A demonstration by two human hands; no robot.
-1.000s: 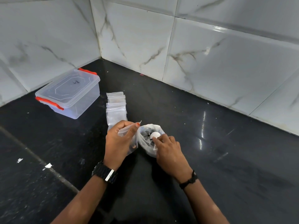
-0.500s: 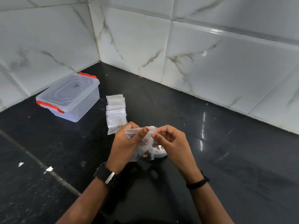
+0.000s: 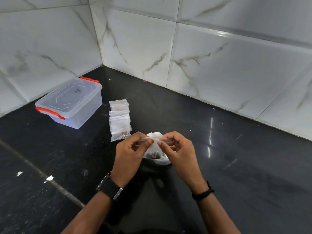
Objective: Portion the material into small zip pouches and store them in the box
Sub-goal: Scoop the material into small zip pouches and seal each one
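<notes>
A small clear zip pouch (image 3: 154, 150) with dark bits of material at its bottom hangs between my hands above the black counter. My left hand (image 3: 130, 155) pinches its top edge on the left and my right hand (image 3: 179, 152) pinches the same edge on the right. Behind and below the pouch lies the white plastic bag (image 3: 163, 160) of material, mostly hidden. A row of several small zip pouches (image 3: 120, 120) lies flat to the upper left, the nearest one holding dark bits. The clear box (image 3: 70, 103) with red latches stands at the left, its lid on.
The black counter (image 3: 236, 166) runs into a corner of white marble wall tiles (image 3: 219, 65) behind and to the left. A few white scraps (image 3: 49, 178) lie on the counter at the lower left.
My right hand came out of the white bag and joined the left on the pouch's top edge. Both hands lifted the pouch off the bag, and dark bits now sit in it.
</notes>
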